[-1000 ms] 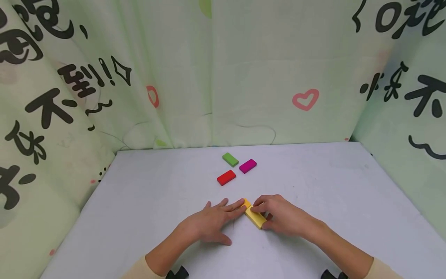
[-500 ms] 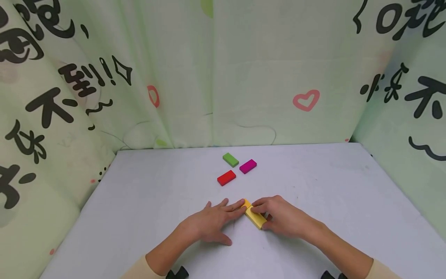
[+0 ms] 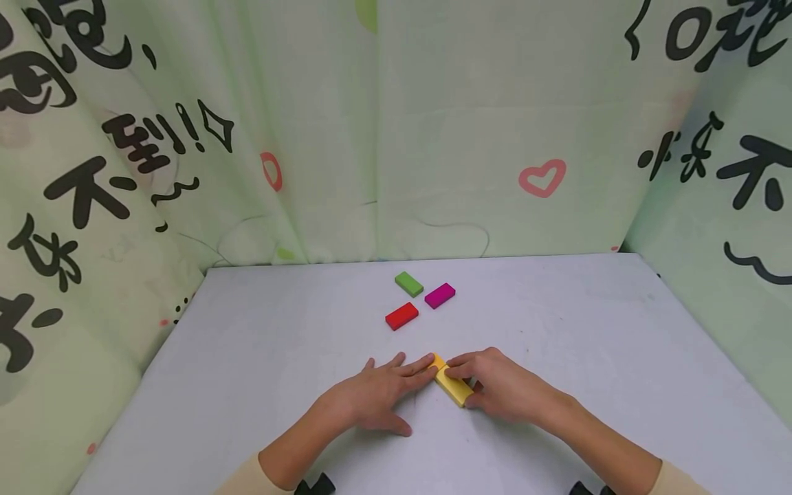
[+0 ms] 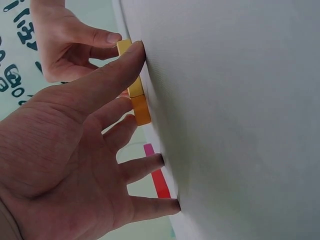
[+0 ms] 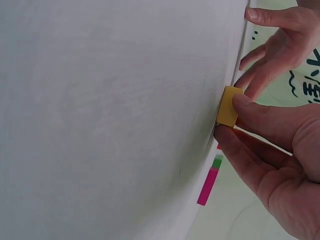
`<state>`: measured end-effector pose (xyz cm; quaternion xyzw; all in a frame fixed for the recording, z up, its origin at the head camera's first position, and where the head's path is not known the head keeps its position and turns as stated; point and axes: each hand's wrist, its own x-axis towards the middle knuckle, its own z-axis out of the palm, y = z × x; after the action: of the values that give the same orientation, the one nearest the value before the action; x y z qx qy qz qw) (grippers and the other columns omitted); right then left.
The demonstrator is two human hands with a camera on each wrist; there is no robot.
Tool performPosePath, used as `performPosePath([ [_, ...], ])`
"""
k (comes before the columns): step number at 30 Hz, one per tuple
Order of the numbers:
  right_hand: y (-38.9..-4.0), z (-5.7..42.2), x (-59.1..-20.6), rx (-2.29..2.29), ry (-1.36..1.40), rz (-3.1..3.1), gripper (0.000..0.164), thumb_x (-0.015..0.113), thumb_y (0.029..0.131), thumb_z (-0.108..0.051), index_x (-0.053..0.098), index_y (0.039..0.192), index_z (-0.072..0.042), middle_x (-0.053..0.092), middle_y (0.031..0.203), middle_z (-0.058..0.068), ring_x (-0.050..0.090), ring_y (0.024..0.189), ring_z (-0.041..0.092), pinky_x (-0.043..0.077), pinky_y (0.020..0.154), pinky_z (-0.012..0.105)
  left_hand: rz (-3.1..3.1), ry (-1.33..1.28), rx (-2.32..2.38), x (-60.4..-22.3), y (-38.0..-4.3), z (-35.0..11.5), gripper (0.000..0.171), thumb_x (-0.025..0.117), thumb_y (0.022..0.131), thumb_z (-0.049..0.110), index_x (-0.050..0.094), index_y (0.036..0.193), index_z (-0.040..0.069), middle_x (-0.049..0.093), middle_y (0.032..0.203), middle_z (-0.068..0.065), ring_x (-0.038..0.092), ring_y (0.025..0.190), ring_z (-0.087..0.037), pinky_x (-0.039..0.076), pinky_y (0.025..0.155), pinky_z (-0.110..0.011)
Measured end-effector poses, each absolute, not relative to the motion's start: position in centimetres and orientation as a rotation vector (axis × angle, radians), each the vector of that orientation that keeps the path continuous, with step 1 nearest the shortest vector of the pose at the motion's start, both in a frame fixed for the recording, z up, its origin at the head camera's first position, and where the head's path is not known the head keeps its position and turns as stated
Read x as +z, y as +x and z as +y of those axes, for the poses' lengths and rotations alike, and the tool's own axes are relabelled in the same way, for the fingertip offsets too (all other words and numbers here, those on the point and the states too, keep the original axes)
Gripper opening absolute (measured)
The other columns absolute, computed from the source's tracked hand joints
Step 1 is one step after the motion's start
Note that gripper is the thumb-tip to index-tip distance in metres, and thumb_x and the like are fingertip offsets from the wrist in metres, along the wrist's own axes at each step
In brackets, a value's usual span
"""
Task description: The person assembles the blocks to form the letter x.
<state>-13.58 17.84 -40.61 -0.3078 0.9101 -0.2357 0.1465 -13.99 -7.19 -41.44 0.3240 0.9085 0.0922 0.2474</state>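
Head view looks down; low, close wrist views apparently share the yellow block [image 5: 227, 107].

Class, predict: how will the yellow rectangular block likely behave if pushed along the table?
The yellow rectangular block would probably slide rather than roll, given its flat faces. It seems stiff: its edges look straight in the pinch of the right hand. Pushed towards the orange rectangular block meeting its end, it may shove that along.

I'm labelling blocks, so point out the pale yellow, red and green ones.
Pale yellow block [image 3: 454, 387], head view: top face.
Red block [image 3: 401, 315], head view: top face.
Green block [image 3: 409, 283], head view: top face.
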Motion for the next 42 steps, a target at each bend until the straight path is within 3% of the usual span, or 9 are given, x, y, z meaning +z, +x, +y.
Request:
performPosePath([
  [9,-13.6,17.8,-40.7,-0.671,-0.886,2.625,0.049,0.085,0.084,-0.003,0.071,0.131,0.000,0.070,0.135,0.015,0.071,0.115,0.029,0.063,0.082,0.030,2.487,0.890,0.233,-41.2,-13.9,-7.2,0.098,0.083,0.088,0.042,0.023,0.165,0.042,0.007,0.172,0.027,0.024,0.161,-0.031,0.026,0.121,-0.070],
  [24,-13.6,18.2,-40.8,-0.765,-0.885,2.594,0.047,0.084,0.085,-0.005,0.071,0.130,-0.002,0.070,0.133,0.012,0.069,0.114,0.026,0.059,0.077,0.019,2.478,0.910,0.240,-41.5,-13.9,-7.3,0.098,0.082,0.089,0.043,0.021,0.165,0.042,0.007,0.173,0.026,0.025,0.160,-0.031,0.028,0.120,-0.071],
  [31,-14.0,19.0,-40.7,-0.827,-0.917,2.623,0.034,0.075,0.092,-0.006,0.074,0.126,-0.005,0.071,0.130,0.007,0.070,0.104,0.019,0.061,0.081,0.027,2.493,0.937,0.257,-41.4,-13.9,-7.8,0.092,0.079,0.093,0.041,0.022,0.165,0.042,0.012,0.173,0.024,0.027,0.160,-0.025,0.028,0.121,-0.068],
  [38,-14.3,19.6,-40.8,-0.736,-1.027,2.678,0.035,0.073,0.094,-0.006,0.074,0.129,-0.013,0.070,0.135,0.005,0.067,0.124,0.029,0.057,0.100,0.049,2.546,1.027,0.234,-41.1,-14.2,-8.4,0.079,0.074,0.097,0.037,0.031,0.164,0.038,0.022,0.173,0.014,0.032,0.158,-0.018,0.032,0.123,-0.061],
  [42,-14.6,19.9,-40.8,-0.663,-1.087,2.670,0.040,0.072,0.096,-0.007,0.071,0.135,-0.016,0.066,0.142,0.005,0.063,0.131,0.032,0.052,0.105,0.055,2.578,1.029,0.217,-41.0,-14.5,-8.5,0.073,0.073,0.098,0.038,0.038,0.162,0.034,0.032,0.170,0.008,0.036,0.156,-0.016,0.032,0.124,-0.057],
])
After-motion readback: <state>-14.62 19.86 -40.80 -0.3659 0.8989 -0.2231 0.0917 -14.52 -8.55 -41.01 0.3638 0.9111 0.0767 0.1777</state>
